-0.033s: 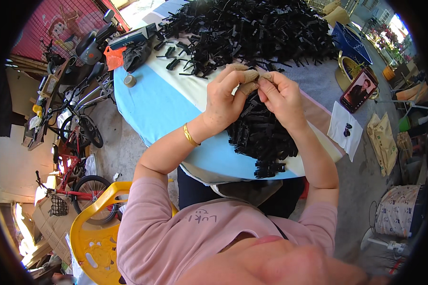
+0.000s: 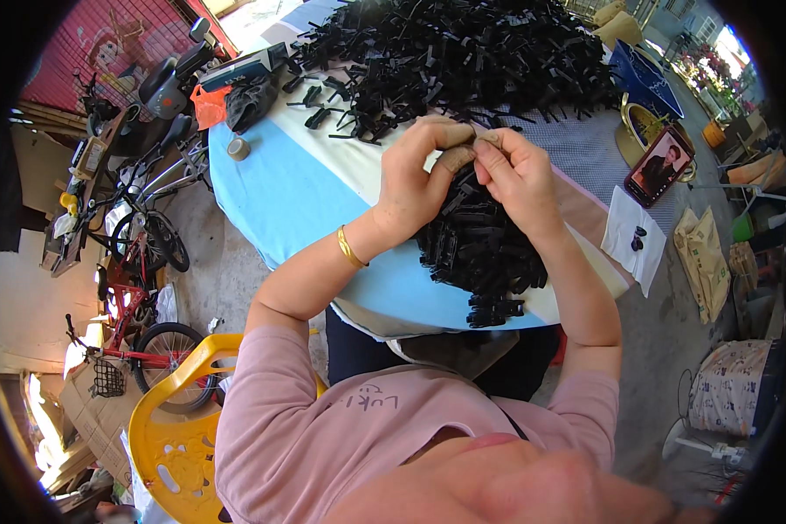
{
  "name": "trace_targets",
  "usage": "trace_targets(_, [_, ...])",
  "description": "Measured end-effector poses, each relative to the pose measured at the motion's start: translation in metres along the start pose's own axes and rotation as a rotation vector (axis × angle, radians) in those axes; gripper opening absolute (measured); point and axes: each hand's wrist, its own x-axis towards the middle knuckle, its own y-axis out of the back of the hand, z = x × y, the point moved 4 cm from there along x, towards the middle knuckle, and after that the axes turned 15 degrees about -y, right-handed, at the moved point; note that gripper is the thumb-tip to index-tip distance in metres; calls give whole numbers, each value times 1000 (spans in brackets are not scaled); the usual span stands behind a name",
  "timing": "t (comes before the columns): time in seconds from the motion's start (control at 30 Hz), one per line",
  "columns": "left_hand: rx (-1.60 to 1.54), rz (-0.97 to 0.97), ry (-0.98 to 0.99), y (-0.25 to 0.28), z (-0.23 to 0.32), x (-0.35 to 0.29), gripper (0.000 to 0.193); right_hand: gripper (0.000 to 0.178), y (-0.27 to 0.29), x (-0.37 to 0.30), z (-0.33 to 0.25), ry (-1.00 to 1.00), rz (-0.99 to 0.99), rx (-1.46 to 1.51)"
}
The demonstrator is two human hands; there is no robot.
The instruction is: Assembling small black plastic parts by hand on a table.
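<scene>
Fingertip to fingertip, my left hand (image 2: 415,179) and my right hand (image 2: 520,183) meet over the table, both closed in a pinch. Tan coverings wrap some of the fingers. Whatever is between the fingertips is too small and hidden to name. A gold bangle (image 2: 349,248) circles my left wrist. Just below the hands, between my forearms, lies a heap of narrow black pieces (image 2: 480,253), some of them stacked in rows. Beyond the hands a large pile of black pieces with strap-like ends (image 2: 463,61) covers the far part of the table.
A striped cloth (image 2: 279,196) covers the rounded table. A tape roll (image 2: 238,149), an orange bag (image 2: 210,106) and a dark cloth bundle (image 2: 251,103) sit at the left. On the right are a phone (image 2: 661,166), a white paper (image 2: 629,231) and a gold-coloured bowl (image 2: 633,131). A yellow chair (image 2: 179,428) stands behind my left arm.
The fingers of my left hand have shifted slightly at the pinch. My right hand and the piles look the same.
</scene>
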Motion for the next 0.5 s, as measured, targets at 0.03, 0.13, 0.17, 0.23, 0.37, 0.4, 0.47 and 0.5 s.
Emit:
trace_targets(0.03, [-10,-1,-2,-3,0,1,21,11,3,3,-1,104,42,-48])
trace_targets(0.13, [-752,308,693,-6,-18,-2,27,10,12,2,-10,330,158,-220])
trace_targets(0.17, [-889,355,774,-1,-23,0,27,12,13,0,-15,456,215,-341])
trace_targets(0.23, [-1149,379,866,0,-29,-2,30,15,16,2,-13,467,220,-276])
trace_targets(0.37, [-1220,263,947,-9,-24,-9,30,9,17,-5,-17,502,177,-307])
trace_targets(0.4, [-1253,197,916,-10,-23,-7,30,10,19,-7,-19,454,160,-270])
trace_targets(0.47, [-1173,97,867,-9,-22,-7,31,11,19,-7,-21,404,133,-228])
trace_targets(0.5, [-1091,-1,814,-9,-20,-7,32,13,19,-6,-20,341,86,-112])
